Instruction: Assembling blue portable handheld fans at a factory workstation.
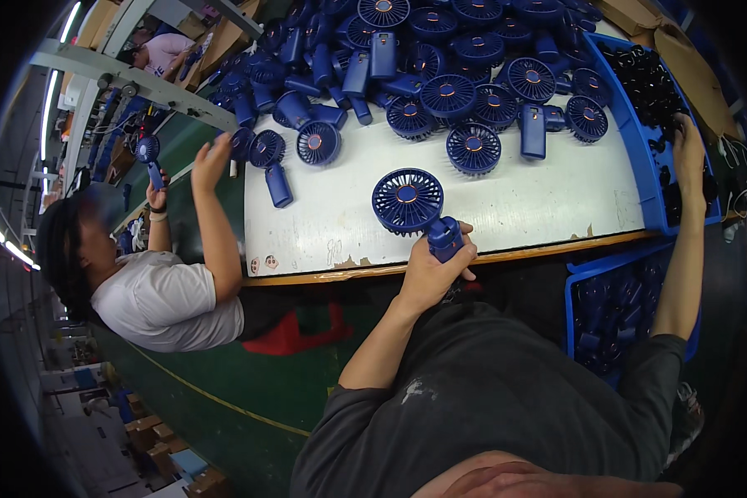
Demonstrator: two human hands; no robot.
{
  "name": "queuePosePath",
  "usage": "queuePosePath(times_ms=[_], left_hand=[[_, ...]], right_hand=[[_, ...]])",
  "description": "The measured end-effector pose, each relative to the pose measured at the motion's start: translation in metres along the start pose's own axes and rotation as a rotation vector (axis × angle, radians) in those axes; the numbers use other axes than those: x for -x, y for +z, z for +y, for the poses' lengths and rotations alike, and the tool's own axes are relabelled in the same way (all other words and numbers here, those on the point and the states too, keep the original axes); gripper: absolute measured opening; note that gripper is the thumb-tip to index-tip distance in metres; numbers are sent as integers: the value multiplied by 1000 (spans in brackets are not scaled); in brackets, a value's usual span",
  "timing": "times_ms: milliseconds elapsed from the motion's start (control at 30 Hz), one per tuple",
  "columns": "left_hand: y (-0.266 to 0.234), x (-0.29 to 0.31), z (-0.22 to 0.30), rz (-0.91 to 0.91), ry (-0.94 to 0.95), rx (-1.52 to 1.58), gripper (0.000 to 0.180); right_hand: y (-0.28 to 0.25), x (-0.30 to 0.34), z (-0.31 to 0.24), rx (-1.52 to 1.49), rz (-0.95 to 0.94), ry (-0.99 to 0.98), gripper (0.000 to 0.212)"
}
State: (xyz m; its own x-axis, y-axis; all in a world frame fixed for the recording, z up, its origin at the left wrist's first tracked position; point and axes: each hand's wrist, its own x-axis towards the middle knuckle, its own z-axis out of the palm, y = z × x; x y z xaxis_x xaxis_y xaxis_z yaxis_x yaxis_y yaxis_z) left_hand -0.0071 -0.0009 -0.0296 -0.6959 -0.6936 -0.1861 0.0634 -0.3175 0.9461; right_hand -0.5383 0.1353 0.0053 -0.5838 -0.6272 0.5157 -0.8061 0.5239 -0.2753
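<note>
My left hand [432, 270] is wrapped round the handle of a dark blue handheld fan [406, 199], held up over the table's near edge with its round grille facing me. At the far right, my right hand [690, 162] is down in a blue bin [639, 174] of small black pieces [639, 79], possibly cords or straps. Its fingers look curled in among the pieces. Their tips are partly hidden, and what they grip cannot be made out.
Many more blue fans [448, 97] are heaped on the white table [349, 216]. Below its edge stands a second blue crate [569, 311] with dark blue items. At left, a co-worker [170, 290] holds a fan [148, 153] near a red stool [299, 334]. A metal frame [141, 83] stands beyond.
</note>
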Motion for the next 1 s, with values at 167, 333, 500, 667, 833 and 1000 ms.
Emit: queuePosePath(times_ms=[167,333,500,667,833,1000], left_hand=[[31,-9,0,39,43,-25,30],[32,-13,-13,159,107,-167,26],[27,-8,-13,249,184,-78,25],[32,-6,-1,235,30,-23,23],[21,-9,8,-238,-234,229,31],[18,-4,-3,-267,-178,540,49]], right_hand=[[-3,105,-202,-552,-333,-88,24],[-2,167,-302,-708,-315,-551,28],[11,176,-292,-1467,-977,272,20],[12,173,-288,-1679,-1085,400,18],[8,151,-302,-1091,-480,-451,26],[3,142,-315,-826,-422,-688,35]])
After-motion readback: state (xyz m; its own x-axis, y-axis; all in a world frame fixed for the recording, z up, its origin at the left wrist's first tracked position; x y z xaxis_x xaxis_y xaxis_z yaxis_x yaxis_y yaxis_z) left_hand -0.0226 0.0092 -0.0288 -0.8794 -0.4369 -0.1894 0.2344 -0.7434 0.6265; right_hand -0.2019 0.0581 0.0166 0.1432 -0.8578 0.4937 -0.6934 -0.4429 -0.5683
